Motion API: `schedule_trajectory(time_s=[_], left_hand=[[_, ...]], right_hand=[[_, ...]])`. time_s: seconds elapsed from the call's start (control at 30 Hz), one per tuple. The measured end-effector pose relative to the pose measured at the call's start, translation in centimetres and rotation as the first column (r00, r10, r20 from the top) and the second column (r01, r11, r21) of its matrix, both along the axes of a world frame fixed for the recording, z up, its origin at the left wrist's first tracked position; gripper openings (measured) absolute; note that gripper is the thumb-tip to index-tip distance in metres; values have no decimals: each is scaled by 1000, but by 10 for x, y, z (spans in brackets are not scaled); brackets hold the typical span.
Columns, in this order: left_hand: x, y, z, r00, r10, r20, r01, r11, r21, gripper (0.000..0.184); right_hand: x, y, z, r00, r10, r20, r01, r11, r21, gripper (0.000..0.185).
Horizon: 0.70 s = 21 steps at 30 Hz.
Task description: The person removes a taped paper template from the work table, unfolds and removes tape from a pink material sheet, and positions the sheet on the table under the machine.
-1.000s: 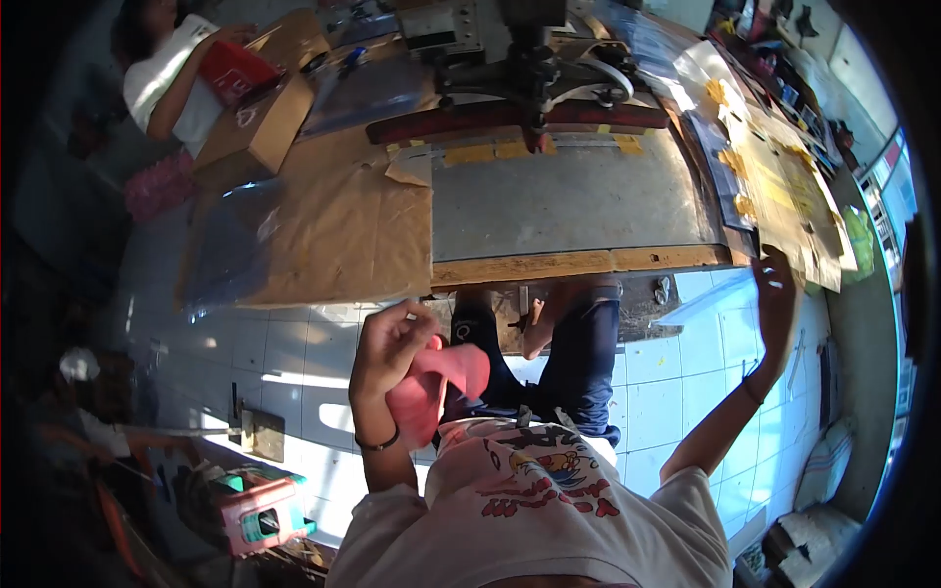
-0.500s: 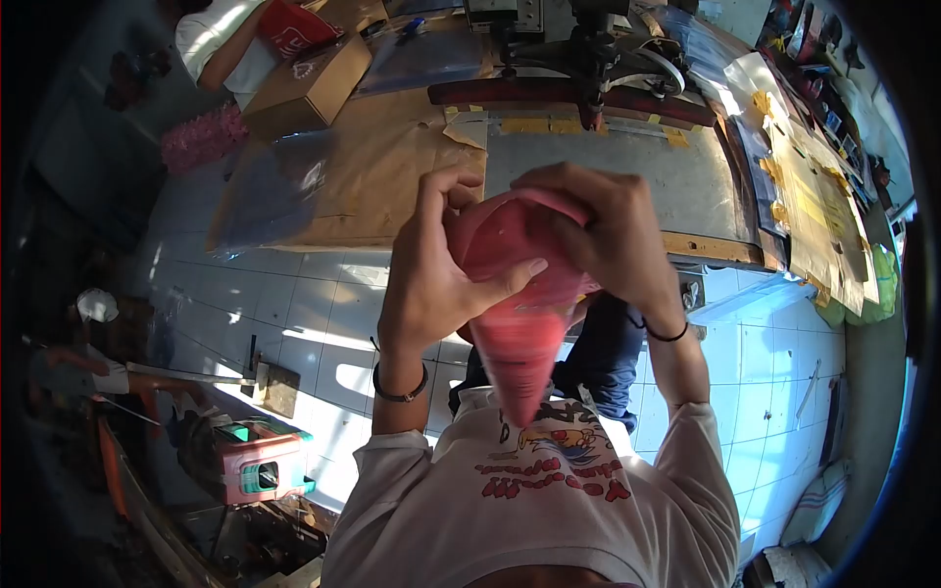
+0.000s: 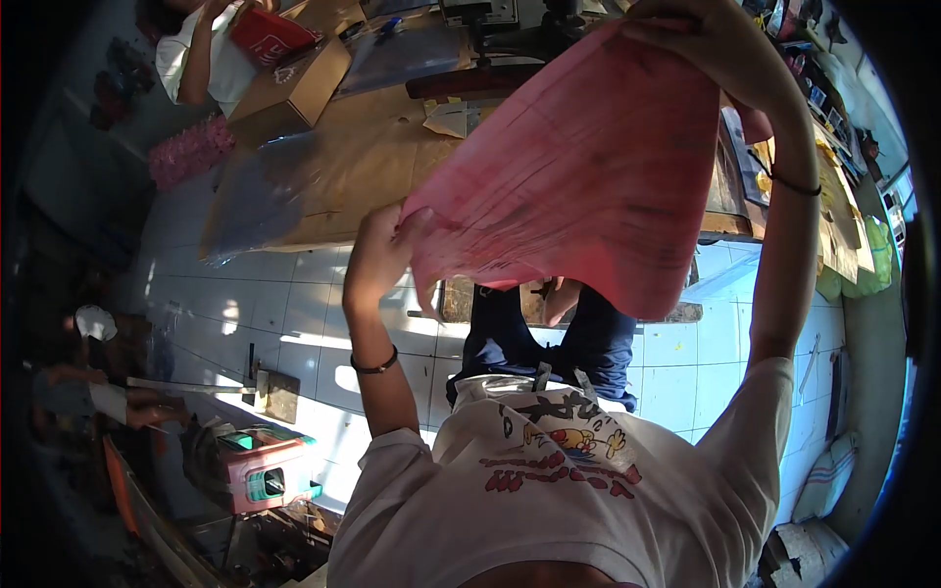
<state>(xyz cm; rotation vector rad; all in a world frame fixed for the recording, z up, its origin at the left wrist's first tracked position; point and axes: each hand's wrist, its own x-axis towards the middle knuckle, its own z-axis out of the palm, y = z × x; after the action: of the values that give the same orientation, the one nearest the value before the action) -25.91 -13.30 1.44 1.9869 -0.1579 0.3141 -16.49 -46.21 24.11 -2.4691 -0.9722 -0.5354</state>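
Note:
A pink sheet (image 3: pixel 588 167) with dark streaks is spread in the air between my two hands, over the worktable (image 3: pixel 368 147). My left hand (image 3: pixel 382 250) is closed on its lower left corner. Higher up at the right, my right hand (image 3: pixel 711 44) grips the sheet's top edge. The sheet hides most of the grey plate and part of the dark press (image 3: pixel 470 80) behind it.
An open cardboard box (image 3: pixel 289 93) stands at the table's back left, where another person (image 3: pixel 196 64) holds a red bag (image 3: pixel 270 37). Taped cardboard (image 3: pixel 838 196) lies at the right. A pink stool (image 3: pixel 270 472) stands on the floor at lower left.
The pink sheet was bunched in my left hand, then folded between both hands. Now it is opened out wide, with my right hand moved up and to the right.

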Motion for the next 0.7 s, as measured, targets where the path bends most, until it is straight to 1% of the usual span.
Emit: schedule_trajectory(time_s=[0.03, 0.07, 0.13, 0.17, 0.27, 0.33, 0.4, 0.43, 0.47, 0.53, 0.6, 0.63, 0.67, 0.7], left_hand=[[2, 6, 10, 999, 21, -25, -20, 998, 54, 26], [5, 13, 22, 998, 45, -49, -40, 993, 109, 27], [18, 29, 35, 998, -3, -61, 17, 970, 241, 27], [25, 36, 42, 997, -27, -68, 46, 951, 306, 28], [45, 45, 68, 986, -33, -161, 96, 912, 399, 31], [73, 62, 82, 995, -90, -31, 94, 871, 482, 32], [95, 70, 119, 993, -28, 113, -44, 810, 584, 32], [112, 79, 138, 982, -18, 190, -99, 803, 587, 31], [123, 86, 156, 964, -8, 267, -156, 795, 586, 30], [111, 78, 202, 846, -49, 530, -339, 718, 607, 31], [98, 79, 238, 749, -91, 656, -353, 783, 512, 32], [72, 54, 255, 705, -18, 709, -461, 748, 478, 26], [46, 29, 261, 654, 50, 755, -560, 703, 439, 24], [42, 29, 257, 554, 33, 832, -598, 711, 370, 25]], right_hand=[[1, -5, 3, 999, 15, 39, -13, 999, -39, 17], [-9, -13, 4, 989, -64, 136, 80, 990, -114, 19], [19, -42, 5, 993, -84, 86, 93, 990, -110, 22], [27, -51, 6, 991, -108, 73, 117, 983, -139, 23], [47, -76, 6, 986, -159, 53, 167, 966, -200, 25], [62, -89, 5, 986, -156, 59, 165, 963, -214, 26], [67, -89, 12, 966, -216, 145, 233, 965, -117, 25], [67, -90, 16, 951, -248, 185, 264, 962, -66, 25], [64, -91, 21, 934, -230, 275, 238, 971, 5, 26], [54, -95, 33, 870, -206, 448, 158, 977, 143, 27], [50, -104, 40, 802, -211, 559, 49, 956, 290, 28], [56, -126, 40, 756, -358, 548, 217, 927, 306, 25], [63, -152, 37, 688, -495, 531, 380, 869, 318, 29], [60, -171, 36, 623, -381, 684, 420, 900, 119, 33]])
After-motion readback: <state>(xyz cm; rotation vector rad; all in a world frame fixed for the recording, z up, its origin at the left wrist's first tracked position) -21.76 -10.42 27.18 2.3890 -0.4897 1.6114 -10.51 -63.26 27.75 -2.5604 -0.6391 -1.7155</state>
